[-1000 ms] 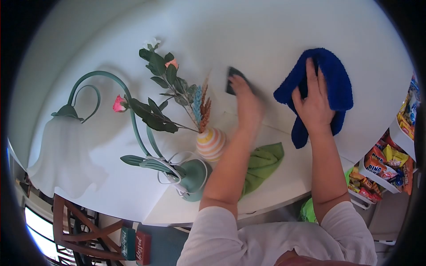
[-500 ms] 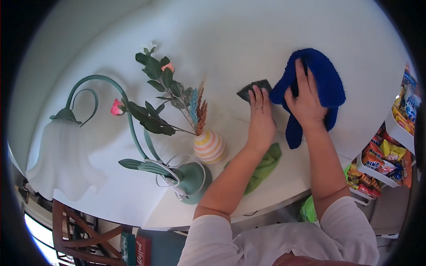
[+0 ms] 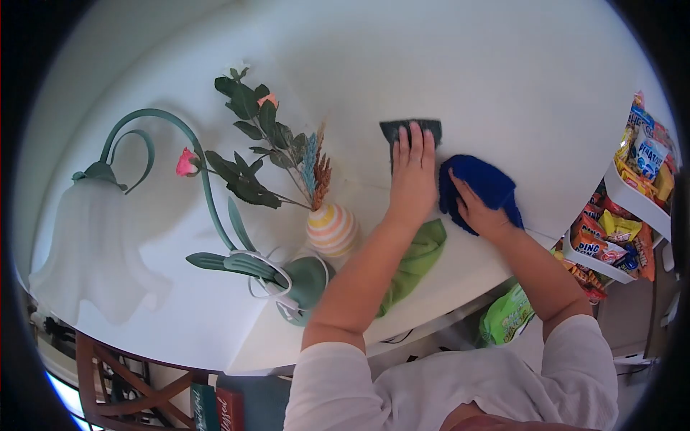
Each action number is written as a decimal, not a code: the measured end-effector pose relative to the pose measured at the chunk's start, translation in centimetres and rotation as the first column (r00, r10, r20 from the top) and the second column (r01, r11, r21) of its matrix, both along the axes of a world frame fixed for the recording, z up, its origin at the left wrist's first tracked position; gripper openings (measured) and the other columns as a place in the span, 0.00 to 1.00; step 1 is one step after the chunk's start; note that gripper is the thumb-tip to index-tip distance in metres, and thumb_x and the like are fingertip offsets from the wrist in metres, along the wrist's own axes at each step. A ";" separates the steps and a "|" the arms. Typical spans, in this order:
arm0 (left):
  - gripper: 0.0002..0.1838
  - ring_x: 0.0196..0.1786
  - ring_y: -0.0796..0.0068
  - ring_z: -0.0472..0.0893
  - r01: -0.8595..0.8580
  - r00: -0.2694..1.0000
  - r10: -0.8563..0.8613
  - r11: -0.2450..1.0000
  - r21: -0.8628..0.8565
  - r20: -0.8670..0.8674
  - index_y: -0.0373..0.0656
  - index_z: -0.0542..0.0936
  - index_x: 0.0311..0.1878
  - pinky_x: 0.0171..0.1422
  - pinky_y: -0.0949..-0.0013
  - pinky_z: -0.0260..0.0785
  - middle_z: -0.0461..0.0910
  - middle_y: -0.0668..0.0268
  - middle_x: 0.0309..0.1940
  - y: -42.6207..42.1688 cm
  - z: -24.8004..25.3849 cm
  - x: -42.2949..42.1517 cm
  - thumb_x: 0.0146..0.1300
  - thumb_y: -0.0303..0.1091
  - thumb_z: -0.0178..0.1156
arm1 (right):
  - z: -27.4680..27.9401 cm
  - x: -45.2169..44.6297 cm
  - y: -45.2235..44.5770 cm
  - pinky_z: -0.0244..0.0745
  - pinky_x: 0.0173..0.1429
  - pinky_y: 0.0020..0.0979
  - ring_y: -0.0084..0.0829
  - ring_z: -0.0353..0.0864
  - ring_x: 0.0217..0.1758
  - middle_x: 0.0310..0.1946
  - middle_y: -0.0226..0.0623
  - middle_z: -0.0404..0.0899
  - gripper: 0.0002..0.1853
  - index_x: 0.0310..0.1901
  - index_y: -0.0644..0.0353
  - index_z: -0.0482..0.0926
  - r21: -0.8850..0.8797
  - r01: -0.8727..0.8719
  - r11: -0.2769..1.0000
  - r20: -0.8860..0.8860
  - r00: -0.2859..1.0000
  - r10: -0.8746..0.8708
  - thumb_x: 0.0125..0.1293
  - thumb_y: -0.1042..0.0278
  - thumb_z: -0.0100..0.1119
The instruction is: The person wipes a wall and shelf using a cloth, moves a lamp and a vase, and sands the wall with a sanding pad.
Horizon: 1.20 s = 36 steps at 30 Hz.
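Fingers stretched flat, my left hand (image 3: 413,179) presses a dark green scouring pad (image 3: 410,129) against the white wall (image 3: 345,72). Just to its right, my right hand (image 3: 480,214) grips a bunched blue cloth (image 3: 489,178) low on the wall, near where it meets the white tabletop (image 3: 467,266). Some of the right fingers are hidden in the folds. Under my left forearm a crumpled green cloth (image 3: 417,262) lies on the tabletop, partly covered by the arm.
On the left stand a striped vase (image 3: 332,230) with artificial flowers and a green lamp (image 3: 305,280) with a frosted shade (image 3: 93,251). White bins (image 3: 643,201) of snack packets are at the right. A green bag (image 3: 507,316) sits below the table edge.
My right hand has drawn the blue cloth down toward me, and the cloth is more bunched. My left hand has shifted slightly left and up, with the scouring pad turned under its fingers.
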<state>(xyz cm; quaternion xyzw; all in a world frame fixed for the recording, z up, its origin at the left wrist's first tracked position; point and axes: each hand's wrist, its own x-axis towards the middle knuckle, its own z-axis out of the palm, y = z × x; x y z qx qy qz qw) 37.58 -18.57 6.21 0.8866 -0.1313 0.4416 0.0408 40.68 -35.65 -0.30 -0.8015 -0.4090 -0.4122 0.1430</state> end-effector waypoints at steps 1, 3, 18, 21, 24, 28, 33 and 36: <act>0.31 0.67 0.37 0.51 -0.008 0.999 0.009 1.000 -0.011 0.043 0.28 0.54 0.64 0.69 0.46 0.46 0.48 0.40 0.65 0.0 2.2 0.3 0.53 0.19 0.44 | 0.1 0.0 0.0 0.64 0.60 0.37 0.37 0.72 0.54 0.50 0.36 0.74 0.31 0.62 0.50 0.65 -0.016 -0.003 1.000 0.022 1.000 0.003 0.53 0.68 0.57; 0.30 0.67 0.38 0.51 -0.028 0.995 0.032 0.999 -0.045 0.096 0.29 0.55 0.64 0.68 0.46 0.46 0.49 0.41 0.66 -0.3 5.3 1.0 0.55 0.20 0.44 | 0.3 -0.2 0.1 0.64 0.61 0.37 0.37 0.71 0.55 0.51 0.35 0.72 0.31 0.61 0.51 0.65 -0.043 -0.004 0.999 0.061 0.998 0.007 0.52 0.70 0.57; 0.29 0.66 0.37 0.53 -0.052 0.992 0.065 0.991 -0.119 0.106 0.27 0.57 0.62 0.68 0.48 0.48 0.51 0.39 0.64 -1.6 6.3 0.9 0.53 0.19 0.44 | -0.3 -0.3 -0.4 0.60 0.64 0.39 0.42 0.67 0.59 0.55 0.41 0.69 0.31 0.60 0.52 0.66 -0.141 0.037 0.989 0.188 0.982 -0.010 0.52 0.71 0.58; 0.29 0.66 0.38 0.52 -0.013 1.000 0.014 0.998 -0.063 0.018 0.27 0.57 0.62 0.68 0.48 0.48 0.50 0.40 0.65 -2.2 0.4 0.1 0.54 0.20 0.45 | -0.3 -0.2 -0.3 0.60 0.64 0.39 0.40 0.67 0.60 0.58 0.40 0.66 0.26 0.58 0.60 0.67 -0.098 0.025 0.995 0.001 1.000 -0.025 0.55 0.67 0.54; 0.31 0.68 0.39 0.50 -0.033 0.997 0.030 0.998 -0.048 -0.069 0.28 0.57 0.63 0.69 0.50 0.46 0.51 0.40 0.65 -1.7 -1.1 -0.1 0.52 0.17 0.44 | -0.3 -0.1 -0.5 0.59 0.65 0.39 0.40 0.67 0.60 0.58 0.40 0.66 0.26 0.59 0.61 0.66 -0.086 -0.048 0.995 -0.096 0.995 0.040 0.56 0.66 0.53; 0.31 0.67 0.37 0.50 -0.056 0.991 0.072 0.988 -0.142 0.112 0.25 0.55 0.62 0.70 0.50 0.47 0.49 0.35 0.64 -1.5 6.6 0.9 0.50 0.15 0.44 | -0.7 0.2 -0.8 0.57 0.66 0.40 0.42 0.66 0.61 0.58 0.42 0.66 0.26 0.60 0.60 0.65 -0.151 0.020 0.988 0.126 0.992 -0.001 0.57 0.68 0.53; 0.32 0.68 0.35 0.47 -0.035 0.999 0.036 0.978 -0.205 0.004 0.24 0.52 0.63 0.70 0.52 0.45 0.46 0.36 0.65 -1.8 0.8 0.7 0.50 0.16 0.43 | -1.0 0.0 -0.5 0.60 0.63 0.40 0.43 0.67 0.58 0.55 0.42 0.69 0.31 0.61 0.53 0.64 -0.029 -0.037 0.999 -0.074 0.997 0.035 0.52 0.71 0.57; 0.35 0.68 0.36 0.44 -0.064 0.990 0.017 0.938 -0.340 -0.140 0.25 0.48 0.64 0.71 0.53 0.43 0.42 0.34 0.65 -1.9 -4.0 -0.4 0.49 0.15 0.42 | -0.9 0.3 -0.4 0.61 0.63 0.39 0.44 0.69 0.57 0.54 0.43 0.70 0.31 0.61 0.53 0.64 -0.017 -0.096 0.995 -0.106 0.990 0.094 0.52 0.72 0.57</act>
